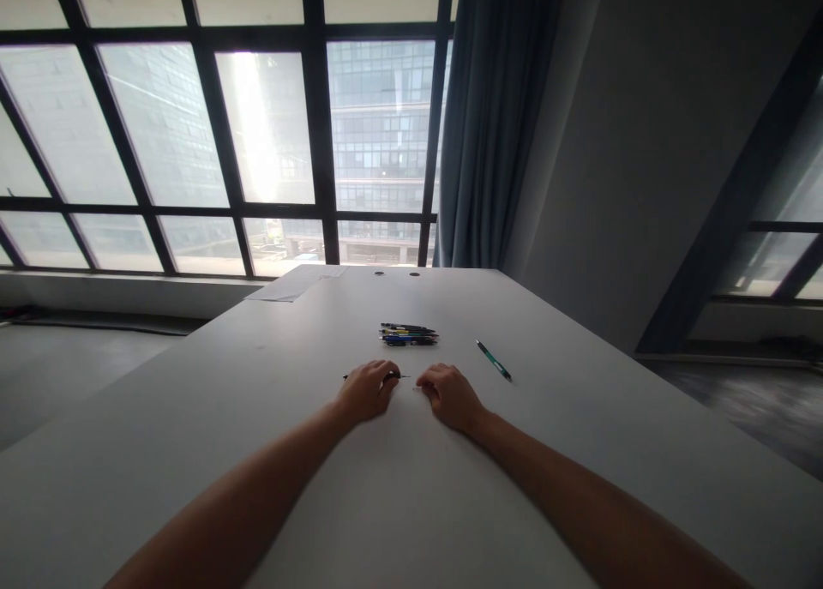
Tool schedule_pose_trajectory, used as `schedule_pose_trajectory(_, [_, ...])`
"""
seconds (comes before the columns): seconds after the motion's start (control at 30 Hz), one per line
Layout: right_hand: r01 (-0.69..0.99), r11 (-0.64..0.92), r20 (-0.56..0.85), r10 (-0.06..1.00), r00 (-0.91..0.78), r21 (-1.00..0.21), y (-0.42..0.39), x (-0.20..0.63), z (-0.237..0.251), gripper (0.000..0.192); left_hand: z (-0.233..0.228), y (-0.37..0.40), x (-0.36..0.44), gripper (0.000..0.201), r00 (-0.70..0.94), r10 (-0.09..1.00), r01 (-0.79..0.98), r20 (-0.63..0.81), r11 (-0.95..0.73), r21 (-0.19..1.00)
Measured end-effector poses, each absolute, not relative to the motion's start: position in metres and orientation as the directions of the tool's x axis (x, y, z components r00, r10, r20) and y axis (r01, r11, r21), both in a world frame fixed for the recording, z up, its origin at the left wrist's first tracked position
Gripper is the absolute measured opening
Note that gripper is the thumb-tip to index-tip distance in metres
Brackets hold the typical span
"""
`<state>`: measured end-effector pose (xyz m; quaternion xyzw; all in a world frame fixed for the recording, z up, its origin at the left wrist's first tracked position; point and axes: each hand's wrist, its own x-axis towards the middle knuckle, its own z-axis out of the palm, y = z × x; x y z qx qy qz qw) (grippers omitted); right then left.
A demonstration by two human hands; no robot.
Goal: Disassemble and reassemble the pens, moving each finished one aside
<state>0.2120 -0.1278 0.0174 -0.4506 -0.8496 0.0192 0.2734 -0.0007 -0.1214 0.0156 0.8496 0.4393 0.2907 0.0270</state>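
The left hand is resting on the white table with its fingers curled over a dark pen, whose thin ends are poking out on either side of the knuckles; it is grasping that pen loosely against the tabletop rather than lifting it clear. Just beside it, the right hand is lying curled as well, its fingertips pointing toward the pen's near tip, and something small and pale may be pinched there, though the view is too small to say whether that hand is holding anything or merely clenched. The likeliest slip is coming from the grip itself: the pen is being held by a slim, smooth barrel, so it could roll out from under the fingers, or a small part could spring loose between the two hands and skid across the slick surface. Further out, a bundle of coloured pens is sitting just beyond the hands, and a stray nudge from a knuckle could scatter it. A single green pen is lying apart to the right, angled toward the table's edge, where a brush of the right forearm might send it rolling. Paper sheets are lying at the far end by the window.
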Motion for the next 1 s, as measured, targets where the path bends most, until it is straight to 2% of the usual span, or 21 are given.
schedule_pose_trajectory(0.2, [0.737, 0.609, 0.565, 0.732, -0.381, -0.293, -0.1307, 0.2099, 0.0175, 0.024, 0.0168, -0.1215, -0.0005, 0.023, 0.453, 0.773, 0.752, 0.444, -0.599, 0.276])
schedule_pose_trajectory(1.0, [0.728, 0.64, 0.588, 0.696, -0.413, -0.246, -0.1359, 0.2081, 0.0199, 0.022, 0.0198, -0.1247, 0.0016, 0.021, 0.481, 0.755, 0.749, 0.446, -0.618, 0.239])
